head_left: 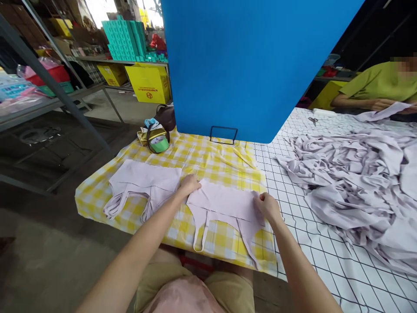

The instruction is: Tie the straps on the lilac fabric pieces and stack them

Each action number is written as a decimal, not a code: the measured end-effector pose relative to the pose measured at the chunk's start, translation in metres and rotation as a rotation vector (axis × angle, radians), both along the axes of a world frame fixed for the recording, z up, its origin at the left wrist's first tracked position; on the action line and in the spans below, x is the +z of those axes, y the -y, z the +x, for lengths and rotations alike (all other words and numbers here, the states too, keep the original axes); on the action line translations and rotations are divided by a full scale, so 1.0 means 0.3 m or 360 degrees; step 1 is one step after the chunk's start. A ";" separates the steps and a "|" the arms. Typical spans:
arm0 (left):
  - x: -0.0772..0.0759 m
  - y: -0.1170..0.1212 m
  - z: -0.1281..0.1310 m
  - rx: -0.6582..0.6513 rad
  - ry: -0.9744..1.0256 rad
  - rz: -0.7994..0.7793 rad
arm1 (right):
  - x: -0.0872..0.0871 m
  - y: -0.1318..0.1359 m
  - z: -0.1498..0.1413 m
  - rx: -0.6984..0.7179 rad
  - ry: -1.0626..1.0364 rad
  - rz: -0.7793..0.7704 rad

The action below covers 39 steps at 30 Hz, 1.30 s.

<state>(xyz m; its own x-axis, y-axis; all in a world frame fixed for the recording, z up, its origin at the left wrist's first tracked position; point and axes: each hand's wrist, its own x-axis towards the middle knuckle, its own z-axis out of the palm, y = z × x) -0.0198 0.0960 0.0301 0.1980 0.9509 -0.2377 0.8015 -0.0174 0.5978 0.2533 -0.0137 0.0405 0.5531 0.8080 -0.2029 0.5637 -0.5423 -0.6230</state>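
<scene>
A pale lilac camisole lies spread on the yellow checked cloth, its straps pointing toward me. My left hand pinches its far left corner. At the far right corner, my right hand has its fingers closed on the edge of the same camisole. Left of it lies a stack of similar lilac camisoles, with straps and layered edges hanging toward the near side. My left wrist passes close to that stack's right edge.
A heap of lilac garments covers the right side of the white grid cloth. A blue board stands at the back, with tape rolls to its left. Scissors lie near a co-worker handling lilac fabric.
</scene>
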 end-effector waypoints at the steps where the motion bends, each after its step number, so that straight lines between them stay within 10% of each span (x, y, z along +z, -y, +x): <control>1: -0.001 0.002 0.001 0.0006 0.0066 -0.0009 | 0.005 0.004 0.000 0.0006 -0.0048 0.0016; 7: 0.044 0.007 0.028 -0.0017 0.0613 -0.0122 | 0.083 0.002 0.023 0.0169 -0.0460 0.0124; 18: 0.342 0.017 -0.077 -0.0091 0.0950 0.0491 | 0.354 0.077 0.056 0.0432 -0.0505 0.0900; 29: -0.032 0.431 -0.279 -0.0806 0.0151 0.0458 | -0.046 0.427 -0.002 0.0923 -0.0136 0.0358; 39: -0.023 0.512 -0.325 -0.0853 0.0276 0.0509 | -0.018 0.486 -0.028 0.1040 0.0024 0.0278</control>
<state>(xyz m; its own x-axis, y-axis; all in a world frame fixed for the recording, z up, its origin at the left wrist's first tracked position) -0.1174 -0.0577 0.0231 0.6751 0.7281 0.1189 0.5245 -0.5870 0.6167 0.2448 -0.1594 0.0351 -0.0587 0.9977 -0.0348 0.7509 0.0211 -0.6601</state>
